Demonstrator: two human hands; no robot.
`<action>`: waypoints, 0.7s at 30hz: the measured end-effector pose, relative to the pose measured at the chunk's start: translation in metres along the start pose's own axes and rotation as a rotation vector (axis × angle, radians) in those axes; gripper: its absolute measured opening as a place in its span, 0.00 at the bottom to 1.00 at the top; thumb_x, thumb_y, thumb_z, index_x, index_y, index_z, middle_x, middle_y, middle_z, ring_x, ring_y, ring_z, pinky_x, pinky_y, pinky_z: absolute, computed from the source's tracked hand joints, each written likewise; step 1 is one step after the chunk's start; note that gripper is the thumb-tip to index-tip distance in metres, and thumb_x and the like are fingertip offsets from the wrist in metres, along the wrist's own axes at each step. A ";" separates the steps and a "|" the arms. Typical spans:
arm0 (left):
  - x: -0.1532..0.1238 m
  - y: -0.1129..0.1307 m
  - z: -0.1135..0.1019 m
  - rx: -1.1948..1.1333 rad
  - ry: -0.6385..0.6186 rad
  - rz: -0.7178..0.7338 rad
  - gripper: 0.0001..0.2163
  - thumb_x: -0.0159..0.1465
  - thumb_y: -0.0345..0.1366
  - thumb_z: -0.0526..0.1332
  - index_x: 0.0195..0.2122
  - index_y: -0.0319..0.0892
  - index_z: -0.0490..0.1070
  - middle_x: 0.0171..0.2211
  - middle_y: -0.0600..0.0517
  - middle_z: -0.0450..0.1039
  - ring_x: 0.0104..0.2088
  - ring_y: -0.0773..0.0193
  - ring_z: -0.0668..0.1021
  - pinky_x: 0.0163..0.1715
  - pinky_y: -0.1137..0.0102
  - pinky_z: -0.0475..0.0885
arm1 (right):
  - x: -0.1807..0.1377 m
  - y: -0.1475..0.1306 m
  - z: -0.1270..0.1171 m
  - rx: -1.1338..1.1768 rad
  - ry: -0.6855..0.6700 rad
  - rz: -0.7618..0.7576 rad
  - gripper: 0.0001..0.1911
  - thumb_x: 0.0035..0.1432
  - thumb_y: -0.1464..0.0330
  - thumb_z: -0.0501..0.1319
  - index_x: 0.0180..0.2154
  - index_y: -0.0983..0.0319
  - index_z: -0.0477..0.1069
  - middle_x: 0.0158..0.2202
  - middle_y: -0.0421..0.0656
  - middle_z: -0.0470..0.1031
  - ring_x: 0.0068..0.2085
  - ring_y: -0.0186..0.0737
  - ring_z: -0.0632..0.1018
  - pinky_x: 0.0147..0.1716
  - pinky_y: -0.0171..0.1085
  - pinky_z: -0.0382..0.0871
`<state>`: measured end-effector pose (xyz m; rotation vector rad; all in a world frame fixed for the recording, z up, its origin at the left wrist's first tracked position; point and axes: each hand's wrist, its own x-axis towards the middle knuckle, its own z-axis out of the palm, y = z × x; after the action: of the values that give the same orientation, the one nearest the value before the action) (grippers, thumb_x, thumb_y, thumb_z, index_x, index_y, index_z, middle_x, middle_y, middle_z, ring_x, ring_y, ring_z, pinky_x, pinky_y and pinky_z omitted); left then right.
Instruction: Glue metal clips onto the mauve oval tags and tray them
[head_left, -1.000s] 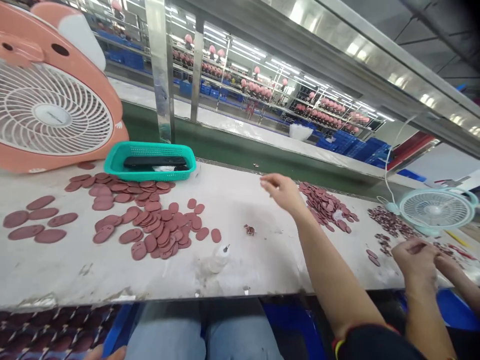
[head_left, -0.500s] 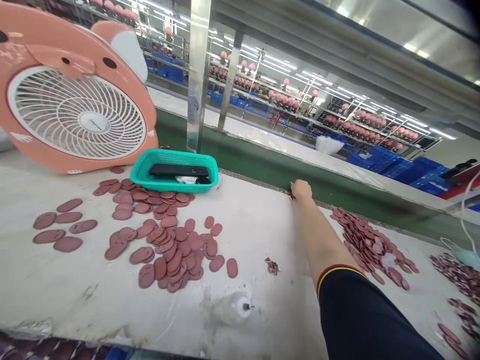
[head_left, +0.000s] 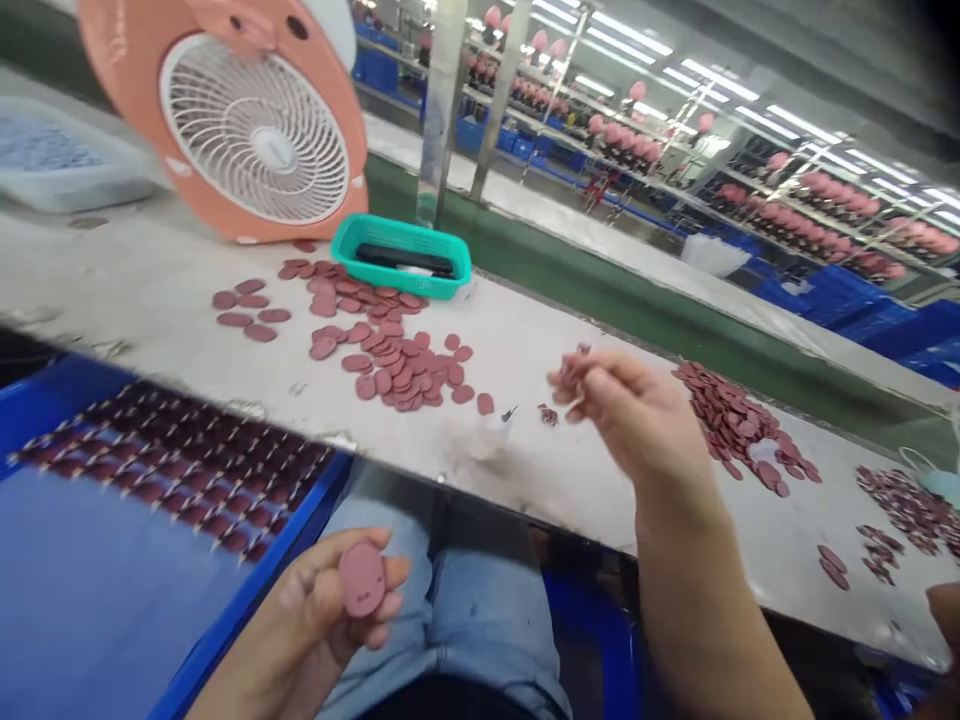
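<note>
Low over my lap, my left hand (head_left: 319,600) is closed on a flat oval reddish-brown disc (head_left: 362,580) with small dark holes. Its broad face is turned up between thumb and fingers. My right hand (head_left: 641,415) is raised at the table's middle, pinching a small reddish piece (head_left: 574,366) that is blurred and partly covered by the fingers. Just left of that hand lies a tiny heap of small dark-red bits (head_left: 548,414). Beside the heap, a white bottle (head_left: 480,440) with a thin dark tip lies near the table's front edge.
A pile of oval discs (head_left: 409,370) spreads before a green basket (head_left: 457,285) and an orange fan (head_left: 352,130). More discs (head_left: 727,420) and small parts (head_left: 904,505) lie right. A blue crate (head_left: 90,580) holding rows of dark-red pieces stands at my left.
My right hand has come back from the table's far edge, now holding a small piece. My left hand has come into view with an oval disc. The view has tilted down.
</note>
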<state>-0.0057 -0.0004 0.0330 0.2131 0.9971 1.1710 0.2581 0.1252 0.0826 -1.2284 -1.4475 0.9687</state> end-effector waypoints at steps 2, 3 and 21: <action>-0.011 0.000 0.002 -0.008 -0.008 -0.054 0.21 0.37 0.46 0.82 0.31 0.44 0.85 0.25 0.51 0.84 0.22 0.67 0.81 0.22 0.80 0.75 | -0.049 -0.008 0.036 0.170 -0.153 -0.079 0.09 0.59 0.57 0.71 0.38 0.54 0.80 0.35 0.39 0.82 0.33 0.36 0.82 0.29 0.33 0.77; -0.015 -0.001 0.000 -0.011 -0.014 -0.077 0.20 0.37 0.46 0.82 0.31 0.44 0.85 0.25 0.50 0.84 0.22 0.68 0.81 0.23 0.80 0.75 | -0.068 -0.011 0.051 0.178 -0.235 -0.078 0.06 0.60 0.61 0.70 0.39 0.53 0.81 0.36 0.39 0.82 0.34 0.36 0.82 0.31 0.34 0.77; -0.021 -0.013 -0.019 0.110 -0.190 -0.082 0.18 0.47 0.52 0.78 0.32 0.44 0.85 0.21 0.55 0.76 0.22 0.71 0.73 0.27 0.78 0.73 | -0.115 -0.015 0.089 -0.074 -0.377 -0.405 0.06 0.61 0.74 0.68 0.42 0.66 0.79 0.33 0.42 0.83 0.33 0.32 0.80 0.40 0.30 0.75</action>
<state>-0.0120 -0.0301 0.0257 0.3611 0.8945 1.0027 0.1706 0.0108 0.0574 -0.7776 -1.9504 0.8990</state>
